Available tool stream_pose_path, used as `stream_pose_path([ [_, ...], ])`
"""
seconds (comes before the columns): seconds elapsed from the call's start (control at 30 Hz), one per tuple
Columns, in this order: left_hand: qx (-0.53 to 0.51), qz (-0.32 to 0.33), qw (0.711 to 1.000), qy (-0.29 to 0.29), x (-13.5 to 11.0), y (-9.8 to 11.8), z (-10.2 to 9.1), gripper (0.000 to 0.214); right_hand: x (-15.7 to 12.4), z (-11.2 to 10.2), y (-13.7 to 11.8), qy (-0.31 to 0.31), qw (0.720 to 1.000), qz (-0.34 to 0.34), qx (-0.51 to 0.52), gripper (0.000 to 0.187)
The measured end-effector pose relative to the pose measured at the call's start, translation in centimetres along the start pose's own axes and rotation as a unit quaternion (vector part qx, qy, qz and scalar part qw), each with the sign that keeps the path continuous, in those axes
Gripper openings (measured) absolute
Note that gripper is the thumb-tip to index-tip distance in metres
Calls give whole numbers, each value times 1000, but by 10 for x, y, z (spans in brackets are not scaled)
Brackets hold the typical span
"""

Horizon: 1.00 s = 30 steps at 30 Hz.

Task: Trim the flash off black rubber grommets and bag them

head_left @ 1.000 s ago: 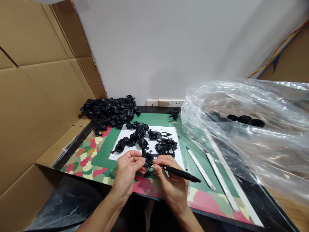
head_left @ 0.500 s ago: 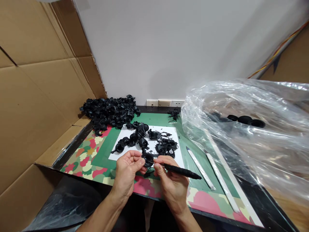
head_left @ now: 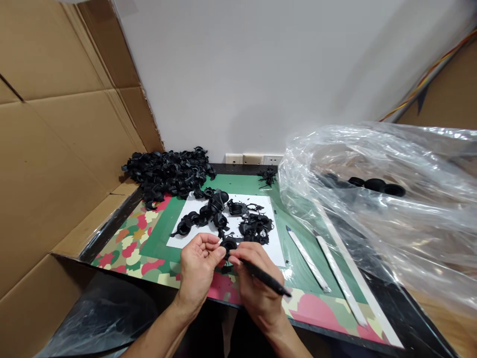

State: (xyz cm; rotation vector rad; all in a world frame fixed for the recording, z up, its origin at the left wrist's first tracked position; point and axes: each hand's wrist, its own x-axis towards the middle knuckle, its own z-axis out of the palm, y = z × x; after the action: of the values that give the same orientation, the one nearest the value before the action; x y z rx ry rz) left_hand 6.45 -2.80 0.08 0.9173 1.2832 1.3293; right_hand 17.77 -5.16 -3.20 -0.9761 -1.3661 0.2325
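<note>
Well, just below the centre of the frame, the fingers of my left hand point(head_left: 201, 263) pinch a round black piece point(head_left: 228, 243) by its left edge. My right hand point(head_left: 259, 283) has its fingers closed around a black-handled tool point(head_left: 269, 281), angled toward the piece (my fingertips hide its tip, so I cannot tell whether it touches). Behind, black scraps point(head_left: 257, 228) lie on white paper point(head_left: 276, 252); a dark heap point(head_left: 169, 171) sits left of centre.

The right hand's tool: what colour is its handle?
The handle is black, visible in the head view.
</note>
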Motion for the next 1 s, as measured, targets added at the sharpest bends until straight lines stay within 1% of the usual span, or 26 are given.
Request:
stream_pose_path([
  [0.07, -8, -8, 1000, 2, 0, 1, 1, 28, -2, 1, 1, -2, 999, -24, -43, 15],
  [0.13, -17, -19, 1000, -3, 0, 3, 2, 28, -3, 1, 0, 10, 999, -15, -48, 15],
  [0.17, -20, -25, 999, -5, 0, 4, 2, 29, -3, 1, -1, 23, 999, 5, -28, 14],
  [0.23, -23, -36, 999, -2, 1, 6, 2, 30, -1, -1, -1, 56, 994, 76, 45, 9],
  [0.27, -23, -41, 999, 2, 1, 7, 2, 31, 1, -3, -1, 77, 986, 119, 89, 7],
  [0.33, -21, -47, 999, 9, 3, 8, 1, 31, 4, -8, 1, 113, 960, 194, 166, 9],
  [0.37, -19, -49, 999, 11, 3, 8, 1, 32, 5, -11, 3, 123, 948, 220, 194, 10],
  [0.43, -16, -51, 998, 10, 4, 9, 0, 32, 8, -17, 7, 127, 933, 250, 226, 13],
  [0.53, -17, -56, 998, 9, 5, 10, -1, 33, 11, -23, 11, 106, 924, 280, 237, 20],
  [0.6, -19, -62, 998, 8, 6, 11, -1, 34, 12, -25, 12, 90, 921, 284, 252, 23],
  [0.73, -26, -73, 997, -1, 5, 14, -1, 35, 15, -26, 8, 64, 903, 306, 293, 22],
  [0.8, -30, -72, 997, -5, 5, 14, -1, 36, 16, -25, 5, 50, 906, 335, 254, 21],
  [0.87, -31, -64, 997, -10, 4, 14, -1, 35, 18, -22, 1, 16, 918, 352, 182, 27],
  [0.93, -28, -52, 998, -15, 4, 13, -1, 33, 21, -17, -1, -39, 925, 358, 125, 31],
  [1.0, -22, -35, 999, -17, 2, 13, -1, 31, 24, -11, -2, -101, 923, 357, 98, 29],
])
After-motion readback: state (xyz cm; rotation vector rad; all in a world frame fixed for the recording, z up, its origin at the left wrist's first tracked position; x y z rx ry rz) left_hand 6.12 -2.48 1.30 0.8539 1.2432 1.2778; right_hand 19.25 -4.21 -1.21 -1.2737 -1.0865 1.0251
